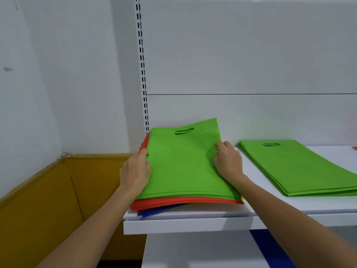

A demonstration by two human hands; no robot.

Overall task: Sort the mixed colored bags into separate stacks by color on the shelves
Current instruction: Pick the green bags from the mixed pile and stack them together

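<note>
Mixed pile of flat fabric bags with cut-out handles at left end of white shelf (193, 225): green bags (181, 163) on top, red bags (173, 203) beneath, blue bags (158, 210) at bottom. Person's left hand (135, 171) pinches green layer's left edge; right hand (228, 161), fingers curled, grips its right edge. Separate all-green bag stack (301, 169) lies nearby to right, same shelf.

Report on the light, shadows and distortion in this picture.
Head view: soft, even light, no glare; the right hand casts a faint shadow on the top green bag; the wide lens bows the slotted rail; no visible motion blur.
</note>
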